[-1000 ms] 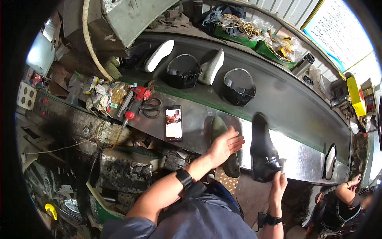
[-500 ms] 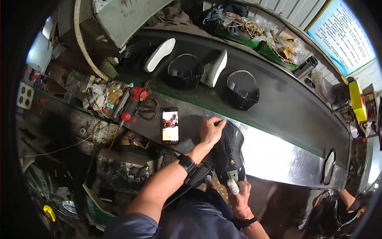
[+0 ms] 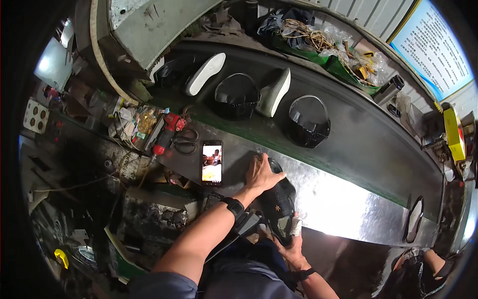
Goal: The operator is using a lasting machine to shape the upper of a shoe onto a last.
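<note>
Here, your work centres on the black shoe (image 3: 278,197), which lies to the right of the smartphone (image 3: 212,163) and a little nearer to you, at the edge of the metal tabletop (image 3: 343,202). Your left hand (image 3: 263,174) is closed over its far end, fingers curled round one side and thumb across the other. Your right hand (image 3: 293,246) grips the near end from below and the right, a white wrapping (image 3: 296,225) on one digit against the side. Whether anything fills the shoe is hidden.

Handling, as judged from appearance: the shoe is probably fairly light, with a supple, textured upper, stiffer along the sole and at both ends. Its darker, smoother flanks may be somewhat slippery. The firm ends are the sounder places to take hold; the gold ornament (image 3: 277,208), likely the most delicate part, is best left free of pressure.

Note also, left of the smartphone, the scissors (image 3: 185,144) and, beyond them, a red-and-black hand tool (image 3: 173,122). Farther from you than the smartphone and to its right, a white-soled shoe (image 3: 279,94) lies on the black belt (image 3: 358,164).
</note>
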`<state>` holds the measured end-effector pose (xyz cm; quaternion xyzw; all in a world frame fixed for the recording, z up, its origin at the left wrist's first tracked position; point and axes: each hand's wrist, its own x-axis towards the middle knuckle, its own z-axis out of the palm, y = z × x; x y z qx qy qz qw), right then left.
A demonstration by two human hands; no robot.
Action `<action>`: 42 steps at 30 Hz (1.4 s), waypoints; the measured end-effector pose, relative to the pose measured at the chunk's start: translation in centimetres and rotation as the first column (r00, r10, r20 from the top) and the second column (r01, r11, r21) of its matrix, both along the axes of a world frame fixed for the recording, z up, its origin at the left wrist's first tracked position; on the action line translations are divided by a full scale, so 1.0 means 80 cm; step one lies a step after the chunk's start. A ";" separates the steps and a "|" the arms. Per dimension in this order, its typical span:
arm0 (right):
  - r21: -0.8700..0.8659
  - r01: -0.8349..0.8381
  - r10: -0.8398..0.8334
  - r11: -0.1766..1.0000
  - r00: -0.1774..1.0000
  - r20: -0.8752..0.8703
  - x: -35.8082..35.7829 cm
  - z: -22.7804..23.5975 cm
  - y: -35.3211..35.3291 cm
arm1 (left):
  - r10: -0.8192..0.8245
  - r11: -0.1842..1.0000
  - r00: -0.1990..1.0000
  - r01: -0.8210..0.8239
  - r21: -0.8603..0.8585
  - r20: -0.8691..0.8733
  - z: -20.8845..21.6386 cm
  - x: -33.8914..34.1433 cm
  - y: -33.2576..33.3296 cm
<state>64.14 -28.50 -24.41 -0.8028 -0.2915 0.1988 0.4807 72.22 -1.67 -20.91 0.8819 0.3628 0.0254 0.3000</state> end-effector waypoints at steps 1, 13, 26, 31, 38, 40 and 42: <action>-0.018 -0.021 0.022 1.000 0.997 0.072 0.002 -0.003 -0.002 | 0.007 1.000 1.000 -0.007 0.003 0.000 0.000 -0.001 0.001; 0.276 -0.181 0.259 0.944 0.925 -0.278 0.023 0.053 -0.016 | 0.271 0.916 0.949 -0.202 -0.346 0.163 0.004 -0.050 0.016; -0.020 -0.357 0.175 0.934 0.505 -0.845 -0.069 0.240 0.163 | 0.654 0.756 0.578 -0.522 -0.394 0.488 0.145 -0.366 0.039; 0.410 -0.428 0.570 0.805 0.371 -0.733 -0.237 0.243 0.241 | 0.723 0.601 0.434 -0.778 -0.181 0.537 0.250 -0.563 0.063; 0.527 -0.605 0.704 0.597 0.079 -0.706 -0.477 0.269 0.335 | 0.821 0.358 -0.144 -0.625 -0.694 0.553 0.348 -0.857 0.041; 0.500 -0.647 0.683 0.575 0.044 -0.730 -0.516 0.276 0.354 | 0.721 0.409 -0.257 -0.591 -0.695 0.643 0.326 -0.884 0.006; 0.506 -0.635 0.672 0.583 0.027 -0.740 -0.561 0.284 0.368 | 0.709 0.450 -0.414 -0.357 -0.819 0.570 0.307 -0.893 -0.025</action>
